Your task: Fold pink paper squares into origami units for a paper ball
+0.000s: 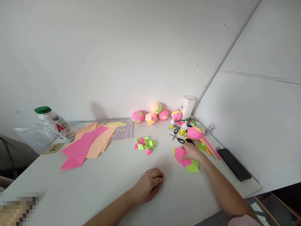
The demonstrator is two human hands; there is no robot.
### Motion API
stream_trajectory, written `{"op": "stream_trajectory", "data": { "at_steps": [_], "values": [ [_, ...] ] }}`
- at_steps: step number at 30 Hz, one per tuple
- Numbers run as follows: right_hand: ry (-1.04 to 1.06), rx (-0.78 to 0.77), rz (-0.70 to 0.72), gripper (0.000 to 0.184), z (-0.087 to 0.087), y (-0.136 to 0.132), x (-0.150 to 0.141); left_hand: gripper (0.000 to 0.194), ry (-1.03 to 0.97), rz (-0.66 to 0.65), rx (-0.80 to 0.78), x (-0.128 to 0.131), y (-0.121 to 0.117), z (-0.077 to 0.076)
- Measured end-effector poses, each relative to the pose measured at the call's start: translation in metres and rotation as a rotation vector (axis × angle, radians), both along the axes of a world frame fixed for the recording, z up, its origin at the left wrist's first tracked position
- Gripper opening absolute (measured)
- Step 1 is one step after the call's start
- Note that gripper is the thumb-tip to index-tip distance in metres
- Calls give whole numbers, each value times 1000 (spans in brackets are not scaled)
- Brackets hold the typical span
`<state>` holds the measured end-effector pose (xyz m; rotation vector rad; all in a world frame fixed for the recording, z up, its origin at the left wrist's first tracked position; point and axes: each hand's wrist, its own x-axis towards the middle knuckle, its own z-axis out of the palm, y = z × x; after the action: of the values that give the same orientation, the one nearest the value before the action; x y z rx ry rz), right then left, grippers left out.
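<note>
My left hand [148, 185] rests on the white table [101, 185] with its fingers curled under, holding nothing that I can see. My right hand [192, 151] reaches out to the right and lies on a small stack of pink paper squares [180, 156] with green squares [193, 167] beneath them; its fingers press on the top pink sheet. A heap of small folded pink and green paper pieces [145, 145] sits in the middle of the table, apart from both hands.
Several paper balls [152, 115] line the back wall, another [194, 133] lies near the scissors [176, 137] and glue bottles [182, 128]. Large pink and orange sheets [87, 145] and a bottle [55, 123] are at the left. A black phone [234, 164] lies near the right edge.
</note>
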<state>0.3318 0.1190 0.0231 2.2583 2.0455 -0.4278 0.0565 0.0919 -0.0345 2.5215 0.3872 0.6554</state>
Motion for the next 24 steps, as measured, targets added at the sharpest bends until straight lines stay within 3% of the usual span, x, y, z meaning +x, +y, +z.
{"op": "stream_trajectory", "data": {
  "at_steps": [6, 9, 12, 15, 17, 20, 24],
  "values": [
    [23, 86, -25, 18, -2, 6, -2, 18, -23, -17, -60, 0, 2, -2],
    [-10, 172, -41, 6, -2, 9, -7, 17, -67, -6, -204, -1, 3, -3],
    [81, 282, 1, 9, 0, 10, -23, 19, -169, 72, -518, -2, 7, -3],
    [569, 490, 128, 9, -3, 9, -56, 29, -371, 197, -919, -3, 16, 0],
    [806, 548, 212, 13, -11, 7, -81, 36, -547, 231, -1176, -5, 23, 3],
    [1078, 435, 280, 20, -30, 4, -109, 40, -723, 253, -1382, -9, 32, 7],
    [1261, 185, 202, 29, -58, 5, -114, 33, -603, 329, -1235, -17, 38, 10]
  ]
}}
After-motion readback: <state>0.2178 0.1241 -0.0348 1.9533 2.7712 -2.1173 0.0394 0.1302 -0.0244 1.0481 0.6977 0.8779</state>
